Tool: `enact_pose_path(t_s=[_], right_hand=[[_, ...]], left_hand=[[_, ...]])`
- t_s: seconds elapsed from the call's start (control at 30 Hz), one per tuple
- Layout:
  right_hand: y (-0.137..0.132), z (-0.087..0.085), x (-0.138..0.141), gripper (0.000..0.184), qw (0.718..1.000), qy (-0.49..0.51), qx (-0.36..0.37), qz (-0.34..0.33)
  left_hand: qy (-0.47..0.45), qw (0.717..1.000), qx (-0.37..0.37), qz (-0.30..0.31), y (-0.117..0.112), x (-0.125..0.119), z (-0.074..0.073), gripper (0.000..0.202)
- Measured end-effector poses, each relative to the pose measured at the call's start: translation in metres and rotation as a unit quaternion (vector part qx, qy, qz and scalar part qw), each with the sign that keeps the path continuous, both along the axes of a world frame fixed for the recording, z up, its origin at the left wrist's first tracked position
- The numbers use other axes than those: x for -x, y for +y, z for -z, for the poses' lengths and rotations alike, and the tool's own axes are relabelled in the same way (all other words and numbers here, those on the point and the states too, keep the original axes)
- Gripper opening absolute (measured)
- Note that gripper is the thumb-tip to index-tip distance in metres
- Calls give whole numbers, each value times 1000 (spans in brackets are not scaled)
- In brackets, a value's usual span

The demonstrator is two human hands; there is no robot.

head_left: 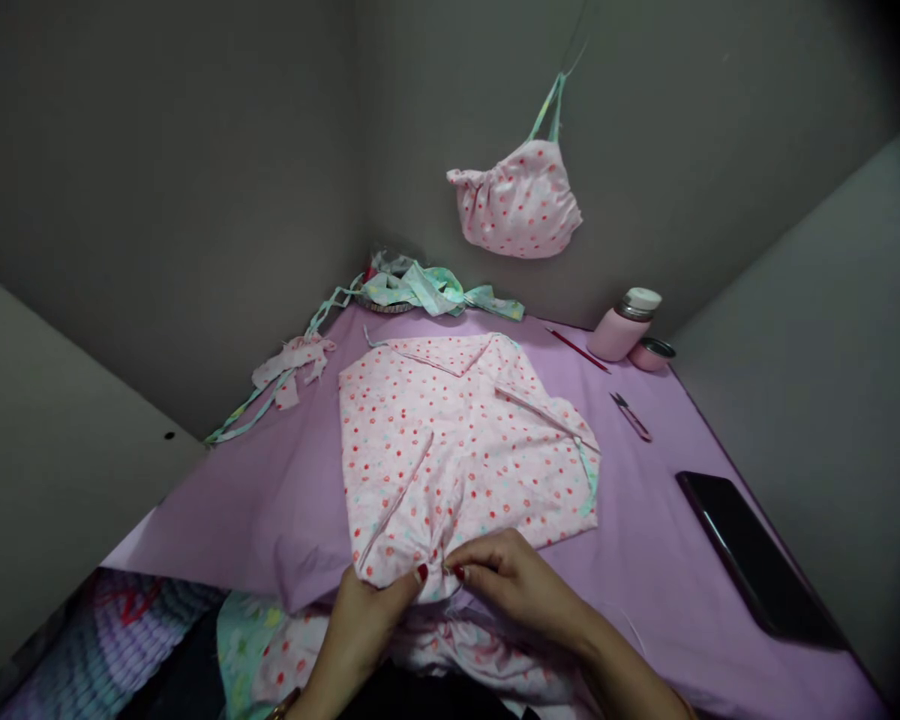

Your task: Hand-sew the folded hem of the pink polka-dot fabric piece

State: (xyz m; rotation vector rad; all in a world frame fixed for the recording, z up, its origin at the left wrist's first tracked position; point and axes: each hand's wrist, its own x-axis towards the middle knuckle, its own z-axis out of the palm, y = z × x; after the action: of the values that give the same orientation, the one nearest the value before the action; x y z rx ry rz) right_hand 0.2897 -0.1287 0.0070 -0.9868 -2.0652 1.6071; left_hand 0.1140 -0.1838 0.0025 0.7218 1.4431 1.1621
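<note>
A pink fabric piece [465, 430] with red dots lies spread before me, its near edge bunched into gathers. My left hand [371, 620] is closed on that near edge, thumb on top of the cloth. Right beside it, my right hand [514, 580] pinches thumb and forefinger together at the gathers; what sits between the fingertips is too small to make out. A thin pale thread [634, 632] curves over the cloth near my right forearm. More dotted fabric [292, 650] with a green floral part lies below my hands, in my lap.
Purple cloth [645, 560] covers the table. At right are a phone [750, 555], thread snips [630, 415], a red pencil [579, 350], a pink flask [621, 328] and its cup [652, 353]. Green strips [427, 290] and pink scraps [296, 365] lie behind; a dotted pouch [521, 205] hangs on the wall.
</note>
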Motion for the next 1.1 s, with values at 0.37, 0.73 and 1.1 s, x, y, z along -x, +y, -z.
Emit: enact_pose_path(t_s=[0.37, 0.73, 1.1], right_hand=[[-3, -18, 7, 29, 982, -149, -112, -23], [-17, -19, 23, 26, 940, -265, -216, 7], [-18, 3, 13, 23, 992, -35, -51, 113]], left_hand=[[35, 999, 0, 6, -2, 2, -3, 30], [63, 998, 7, 16, -3, 2, 3, 26], [-18, 1000, -4, -8, 0, 1, -5, 37]])
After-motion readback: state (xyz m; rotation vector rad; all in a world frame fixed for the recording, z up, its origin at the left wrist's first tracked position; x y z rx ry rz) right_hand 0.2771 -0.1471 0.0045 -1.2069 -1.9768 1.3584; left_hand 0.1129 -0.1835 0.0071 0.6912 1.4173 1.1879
